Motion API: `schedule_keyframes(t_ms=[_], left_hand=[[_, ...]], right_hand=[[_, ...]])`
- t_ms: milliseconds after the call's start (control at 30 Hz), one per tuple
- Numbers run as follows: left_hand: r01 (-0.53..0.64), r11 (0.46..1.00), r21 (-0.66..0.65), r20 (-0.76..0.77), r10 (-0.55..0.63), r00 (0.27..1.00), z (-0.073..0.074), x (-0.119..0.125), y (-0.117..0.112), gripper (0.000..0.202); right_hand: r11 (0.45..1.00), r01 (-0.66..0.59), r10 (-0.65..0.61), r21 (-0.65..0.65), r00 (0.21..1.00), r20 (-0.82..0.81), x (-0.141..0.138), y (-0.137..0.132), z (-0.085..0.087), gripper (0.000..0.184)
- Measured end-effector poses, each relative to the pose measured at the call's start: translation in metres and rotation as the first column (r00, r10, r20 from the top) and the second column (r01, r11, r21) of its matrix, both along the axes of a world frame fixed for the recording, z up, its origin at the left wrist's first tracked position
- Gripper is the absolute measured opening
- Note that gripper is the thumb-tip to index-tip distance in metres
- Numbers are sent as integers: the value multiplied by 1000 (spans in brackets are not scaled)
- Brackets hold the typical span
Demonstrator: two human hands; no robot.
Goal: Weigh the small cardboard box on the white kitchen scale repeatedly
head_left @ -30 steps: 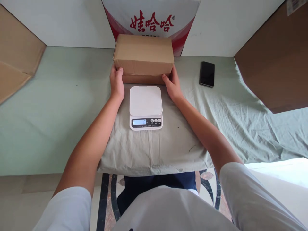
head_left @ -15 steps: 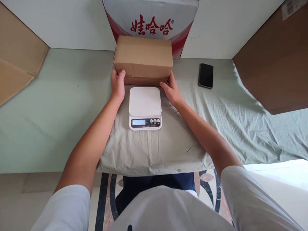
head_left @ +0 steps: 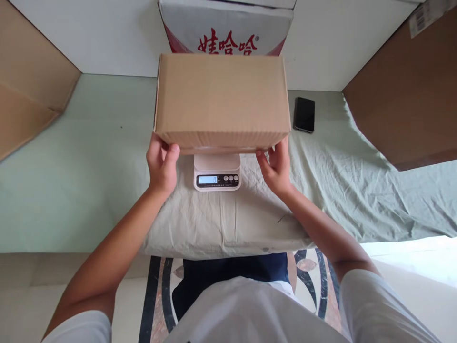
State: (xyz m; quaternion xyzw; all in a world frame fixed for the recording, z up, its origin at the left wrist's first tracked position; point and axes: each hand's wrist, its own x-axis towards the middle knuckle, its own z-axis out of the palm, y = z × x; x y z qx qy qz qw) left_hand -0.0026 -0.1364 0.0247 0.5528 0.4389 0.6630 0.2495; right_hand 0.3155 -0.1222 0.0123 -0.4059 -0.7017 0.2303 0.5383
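A plain brown cardboard box (head_left: pixel 221 100) is held up in the air between both my hands, above a small white digital scale (head_left: pixel 217 175). My left hand (head_left: pixel 161 164) grips the box's lower left corner, thumb on the near face. At the lower right corner my right hand (head_left: pixel 274 166) holds it the same way. The box hides most of the scale's platform; the lit display reads 0. The scale rests on a pale green cloth (head_left: pixel 89 162).
A red-and-white printed carton (head_left: pixel 226 28) stands against the wall behind. A black phone (head_left: pixel 304 114) lies on the cloth to the right. Brown cardboard pieces sit at the far left (head_left: pixel 28 90) and the far right (head_left: pixel 403 95). The cloth's front edge drops to a patterned floor.
Both hands have lifted the brown box off the cloth and brought it toward me, over the scale. It looks larger and covers the platform.
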Motion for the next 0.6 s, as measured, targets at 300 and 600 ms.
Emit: schedule_keyframes(t_ms=[300, 600], left_hand=[[-55, 996, -76, 67, 60, 996, -31, -14, -13, 52], [-9, 998, -60, 79, 14, 997, -34, -12, -17, 48]], right_hand=[[1000, -13, 13, -18, 1000, -28, -15, -30, -24, 61], [997, -37, 33, -66, 998, -59, -12, -34, -31, 67]])
